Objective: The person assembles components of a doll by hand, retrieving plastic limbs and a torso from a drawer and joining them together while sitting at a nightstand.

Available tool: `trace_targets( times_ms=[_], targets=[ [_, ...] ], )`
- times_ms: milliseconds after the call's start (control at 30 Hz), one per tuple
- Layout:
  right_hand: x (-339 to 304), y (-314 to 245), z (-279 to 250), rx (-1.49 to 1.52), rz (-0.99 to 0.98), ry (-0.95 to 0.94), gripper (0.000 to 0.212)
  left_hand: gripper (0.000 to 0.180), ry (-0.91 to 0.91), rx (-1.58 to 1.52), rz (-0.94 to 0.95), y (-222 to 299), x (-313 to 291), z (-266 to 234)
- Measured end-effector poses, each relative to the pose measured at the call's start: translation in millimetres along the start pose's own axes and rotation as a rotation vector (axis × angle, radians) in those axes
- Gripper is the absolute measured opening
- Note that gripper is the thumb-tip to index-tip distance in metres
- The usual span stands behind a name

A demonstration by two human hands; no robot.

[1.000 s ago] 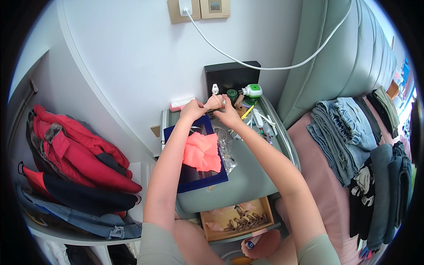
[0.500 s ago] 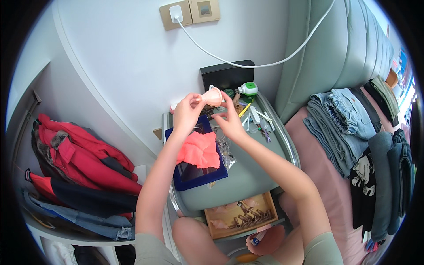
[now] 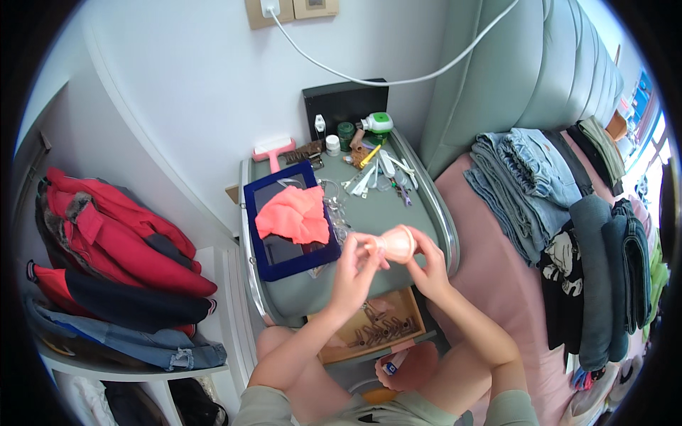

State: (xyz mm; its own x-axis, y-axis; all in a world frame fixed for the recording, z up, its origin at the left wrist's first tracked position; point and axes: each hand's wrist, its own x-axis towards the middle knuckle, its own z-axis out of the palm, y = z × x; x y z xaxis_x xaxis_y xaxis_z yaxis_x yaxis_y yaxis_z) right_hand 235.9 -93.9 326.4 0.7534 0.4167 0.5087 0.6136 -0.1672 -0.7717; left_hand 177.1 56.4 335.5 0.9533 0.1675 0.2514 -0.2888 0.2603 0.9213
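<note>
A peach funnel-shaped piece (image 3: 396,243) with a wide ribbed rim and a narrow stem is held up above the front edge of the grey-green bedside cabinet (image 3: 305,295). The fingers of my left hand (image 3: 353,266) close round its narrow end. My right hand (image 3: 429,264) grips the wide rim from the other side with thumb and fingers. Left of my hands, a crumpled coral cloth (image 3: 293,215) lies on a dark blue framed box (image 3: 268,272). Beside that box are small clear plastic packets (image 3: 335,209). Below my hands stands an open drawer (image 3: 334,348) with several brown tube-like pieces in it.
At the cabinet's back are a pink lint roller (image 3: 273,148), a white jar (image 3: 332,145), a green-and-white plug-in bottle (image 3: 378,123), clippers (image 3: 364,177) and a black box (image 3: 344,106). Folded jeans (image 3: 554,170) lie on the pink bed at right; red jackets (image 3: 121,220) hang at left.
Both hands have brought the peach funnel-shaped piece from the cabinet's back toward me and slightly right. My right hand's fingers have closed more firmly on the rim. The view has shifted slightly.
</note>
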Motion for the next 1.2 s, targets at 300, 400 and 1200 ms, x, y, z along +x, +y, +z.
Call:
trace_targets(
  times_ms=[300, 400, 1200],
  targets=[
    [-61, -2, -42, -0.313, 0.14, -0.355, 0.044, 0.026, 0.117, -0.241, -0.691, -67, -66, 18],
    [-69, 1, -48, -0.562, 0.163, -0.531, 0.039, 0.022, 0.115, -0.424, -0.981, -96, -80, 17],
    [-165, 70, 19, -0.863, 0.186, -0.948, 0.007, 0.033, 0.258, -0.179, -1.26, -214, -159, -3]
  ],
)
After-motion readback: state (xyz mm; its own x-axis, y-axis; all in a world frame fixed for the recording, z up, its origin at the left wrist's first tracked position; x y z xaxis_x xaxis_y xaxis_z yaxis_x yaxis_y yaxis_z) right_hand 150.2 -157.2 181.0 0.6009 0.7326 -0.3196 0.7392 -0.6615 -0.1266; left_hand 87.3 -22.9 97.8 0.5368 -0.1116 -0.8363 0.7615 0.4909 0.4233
